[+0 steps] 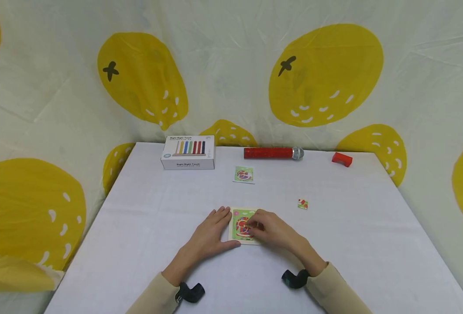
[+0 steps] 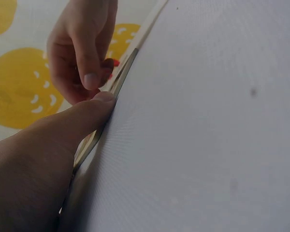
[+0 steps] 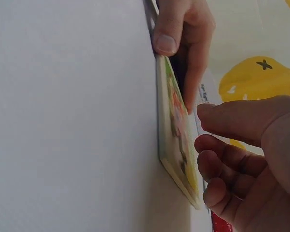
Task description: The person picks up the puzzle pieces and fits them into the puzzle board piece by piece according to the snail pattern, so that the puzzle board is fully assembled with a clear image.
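A small square picture puzzle board [image 1: 236,239] with a light border and a red, purple and green picture lies near the table's front. My left hand [image 1: 211,233] rests at its left side, fingers extended along that edge; its thumb [image 2: 94,110] touches the near edge. Over the board's right part hovers my right hand [image 1: 272,229], fingers bent. In the right wrist view its thumb [image 3: 232,118] and fingertips [image 3: 210,164] stand apart, and I see nothing between them. A small picture puzzle piece [image 1: 303,204] lies to the right, beyond the right hand.
Behind the board lies a small picture card [image 1: 244,174]. Along the back are a white box [image 1: 188,163], a red microphone [image 1: 270,153] and a red arched block [image 1: 342,159]. A fruit-patterned cloth [image 1: 231,65] hangs behind the white table [image 1: 152,218].
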A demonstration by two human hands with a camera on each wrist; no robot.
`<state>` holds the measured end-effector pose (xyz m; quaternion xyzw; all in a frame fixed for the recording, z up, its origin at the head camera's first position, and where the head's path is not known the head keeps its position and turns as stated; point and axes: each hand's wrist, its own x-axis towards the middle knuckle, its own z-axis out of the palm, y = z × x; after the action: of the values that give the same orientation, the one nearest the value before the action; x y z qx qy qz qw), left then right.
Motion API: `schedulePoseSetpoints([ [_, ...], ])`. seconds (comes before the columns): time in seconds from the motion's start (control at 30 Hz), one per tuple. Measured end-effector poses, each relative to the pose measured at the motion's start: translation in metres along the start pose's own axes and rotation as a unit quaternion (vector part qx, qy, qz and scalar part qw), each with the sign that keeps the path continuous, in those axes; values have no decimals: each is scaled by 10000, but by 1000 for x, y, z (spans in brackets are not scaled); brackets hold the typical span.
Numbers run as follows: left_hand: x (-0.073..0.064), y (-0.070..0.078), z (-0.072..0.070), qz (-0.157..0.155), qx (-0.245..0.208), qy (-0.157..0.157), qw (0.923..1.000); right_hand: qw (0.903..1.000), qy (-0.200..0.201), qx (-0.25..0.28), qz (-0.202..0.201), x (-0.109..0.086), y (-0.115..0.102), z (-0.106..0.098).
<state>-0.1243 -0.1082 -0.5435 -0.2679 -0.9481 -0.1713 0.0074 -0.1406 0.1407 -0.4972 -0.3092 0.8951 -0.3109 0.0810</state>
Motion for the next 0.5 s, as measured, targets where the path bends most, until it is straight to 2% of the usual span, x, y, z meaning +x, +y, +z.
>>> schedulePoseSetpoints([
  [0.5,0,2,-2,18,4,45,10000,9947,758,-178,671,-8,24,-37],
])
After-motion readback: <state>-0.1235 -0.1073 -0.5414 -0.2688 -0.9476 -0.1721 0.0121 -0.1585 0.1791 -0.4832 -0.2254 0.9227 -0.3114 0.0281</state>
